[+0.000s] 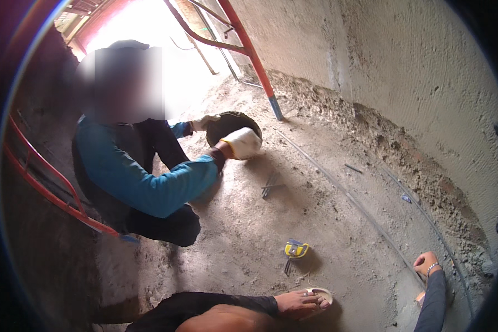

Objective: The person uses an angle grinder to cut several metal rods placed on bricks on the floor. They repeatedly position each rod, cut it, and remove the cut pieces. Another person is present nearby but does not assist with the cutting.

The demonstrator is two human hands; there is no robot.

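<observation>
My left hand (300, 303) lies low in the middle with its fingers stretched over a pale-rimmed thing (327, 294), which looks like a sandal with a foot in it. At the lower right my right hand (427, 264), with a bracelet at the wrist, is closed at the near end of a long thin metal rod (348, 195). The rod runs away along the ground toward the upper middle. A yellow and grey tape measure (296, 249) stands a little beyond my left hand. Dark short rods (288, 267) lie beside it.
Opposite, a person in blue sleeves (144, 185) crouches, white-gloved hands at a dark round basin (222, 126). Short rods (269, 185) lie nearby. Red metal frames (258, 69) stand on both sides. A rough wall (415, 66) rises at right, with another long rod (434, 229) along its foot.
</observation>
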